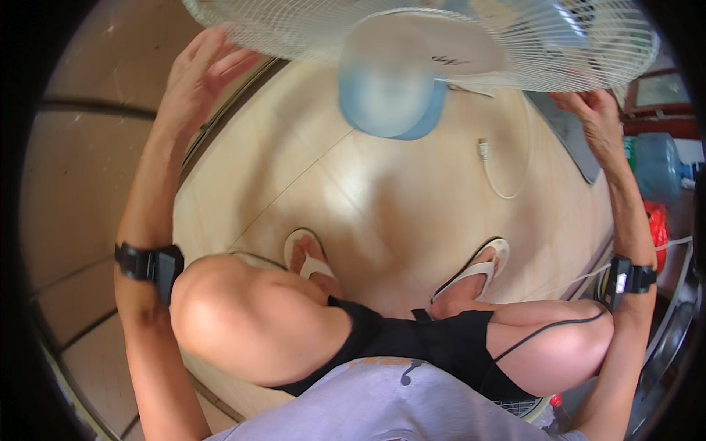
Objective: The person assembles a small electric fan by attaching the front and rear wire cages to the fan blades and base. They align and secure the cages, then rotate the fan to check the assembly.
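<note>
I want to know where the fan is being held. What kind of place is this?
Probably a room at home. A person squats in flip-flops on a pale wood-look floor, both hands on a white fan grille; a big blue water jug stands nearby.

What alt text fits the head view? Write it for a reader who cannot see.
Seen from above, a crouching person grips both sides of a white fan guard, left hand and right hand on its rim. A pale blue hub sits at its middle. Below are sandalled feet and a white cable on the wooden floor.
</note>
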A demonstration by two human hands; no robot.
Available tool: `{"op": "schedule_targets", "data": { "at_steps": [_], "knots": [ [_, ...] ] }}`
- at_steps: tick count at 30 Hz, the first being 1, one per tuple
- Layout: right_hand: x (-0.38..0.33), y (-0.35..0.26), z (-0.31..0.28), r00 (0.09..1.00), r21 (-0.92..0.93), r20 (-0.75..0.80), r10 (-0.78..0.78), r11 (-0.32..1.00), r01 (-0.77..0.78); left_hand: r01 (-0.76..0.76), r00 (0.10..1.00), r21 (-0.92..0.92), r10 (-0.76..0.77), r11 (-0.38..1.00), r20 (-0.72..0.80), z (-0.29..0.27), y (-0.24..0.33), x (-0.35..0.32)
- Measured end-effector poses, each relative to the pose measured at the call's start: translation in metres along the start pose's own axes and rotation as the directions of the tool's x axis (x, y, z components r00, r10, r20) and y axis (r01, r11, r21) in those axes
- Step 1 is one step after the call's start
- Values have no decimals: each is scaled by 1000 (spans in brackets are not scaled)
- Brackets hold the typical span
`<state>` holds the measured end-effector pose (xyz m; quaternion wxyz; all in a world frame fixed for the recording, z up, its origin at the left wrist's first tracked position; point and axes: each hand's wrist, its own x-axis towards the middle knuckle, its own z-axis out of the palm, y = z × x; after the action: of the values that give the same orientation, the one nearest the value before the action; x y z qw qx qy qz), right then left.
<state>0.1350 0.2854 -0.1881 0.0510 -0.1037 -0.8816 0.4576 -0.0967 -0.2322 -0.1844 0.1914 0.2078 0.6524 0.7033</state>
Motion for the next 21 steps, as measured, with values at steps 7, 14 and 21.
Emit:
{"op": "schedule_targets", "data": {
  "at_steps": [7,14,21],
  "knots": [
    [0,-9,9,994,182,-104,-36,982,55,41,999,39,-41,998,11,1,3,1],
    [-2,-22,8,985,188,-173,-11,981,44,37,999,39,-36,999,-18,2,4,2],
    [-5,-39,4,991,189,-134,-17,981,43,46,998,36,-44,998,-53,5,9,-1]
  ]
}}
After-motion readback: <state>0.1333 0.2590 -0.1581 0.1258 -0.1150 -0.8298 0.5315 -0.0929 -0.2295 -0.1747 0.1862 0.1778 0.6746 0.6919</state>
